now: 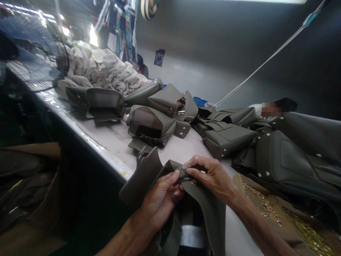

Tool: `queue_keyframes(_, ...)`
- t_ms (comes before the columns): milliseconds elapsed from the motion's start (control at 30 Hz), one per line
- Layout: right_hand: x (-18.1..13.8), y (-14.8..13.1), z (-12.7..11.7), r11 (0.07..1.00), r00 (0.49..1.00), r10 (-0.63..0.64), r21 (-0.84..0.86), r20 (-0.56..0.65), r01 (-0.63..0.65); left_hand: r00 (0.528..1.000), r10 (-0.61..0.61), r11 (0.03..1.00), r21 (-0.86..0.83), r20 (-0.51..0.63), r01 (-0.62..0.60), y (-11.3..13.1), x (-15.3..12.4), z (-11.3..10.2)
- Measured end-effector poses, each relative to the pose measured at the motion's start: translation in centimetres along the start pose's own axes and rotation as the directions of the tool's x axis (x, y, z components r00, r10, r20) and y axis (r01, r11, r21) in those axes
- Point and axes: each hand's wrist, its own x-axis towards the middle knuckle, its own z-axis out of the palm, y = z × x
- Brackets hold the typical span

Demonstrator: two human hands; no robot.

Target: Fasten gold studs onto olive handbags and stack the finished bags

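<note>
An olive-grey handbag (214, 213) stands open at the table's near edge, its flap (141, 177) folded out to the left. My left hand (162, 195) is closed on the bag's upper edge, thumb pressed on a small strap tab (182, 173). On the other side of that tab my right hand (206, 174) pinches with thumb and forefinger. A small gold-coloured fitting (193, 182) shows on the bag just below the right fingers. Whether a tiny part sits between the fingertips cannot be made out.
Several similar bags (151, 122) lie across the white table (106, 138), more (287, 160) piled at right. Cardboard trays of small gold-coloured metal parts (262, 202) sit at lower right. A fan (32, 53) and pale cloth heap (103, 67) stand at left; other people are beyond.
</note>
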Motion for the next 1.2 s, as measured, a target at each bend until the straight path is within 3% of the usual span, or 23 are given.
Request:
queue_keyframes(333,0.3,-0.2,0.0,0.997,0.998,-0.053,-0.053,0.020,0.054,1.000,0.006,0.999,0.046,-0.008,-0.006,-0.1,0.2,-0.1)
queue_keyframes(533,0.3,-0.2,0.1,0.998,0.999,0.014,-0.068,0.031,-0.012,0.999,0.025,0.997,0.068,-0.022,-0.023,-0.3,0.4,-0.3)
queue_keyframes(733,1.5,-0.7,-0.9,0.986,0.982,-0.024,-0.159,0.187,0.055,0.999,0.022,0.996,0.091,-0.034,-0.019,-0.2,0.4,-0.1)
queue_keyframes(867,2.0,-0.1,-1.3,0.992,0.966,-0.085,-0.072,0.244,0.105,0.998,0.028,0.993,0.114,-0.057,-0.022,-0.1,0.3,-0.1)
queue_keyframes(1067,1.9,0.5,-0.1,0.996,0.986,0.072,0.033,0.149,-0.078,0.998,0.050,0.990,0.135,-0.047,-0.043,-0.2,0.3,-0.2)
queue_keyframes(1200,1.8,0.5,0.5,0.994,0.993,0.058,0.088,0.108,-0.067,0.997,0.048,0.991,0.130,-0.053,-0.040,-0.1,0.3,-0.1)
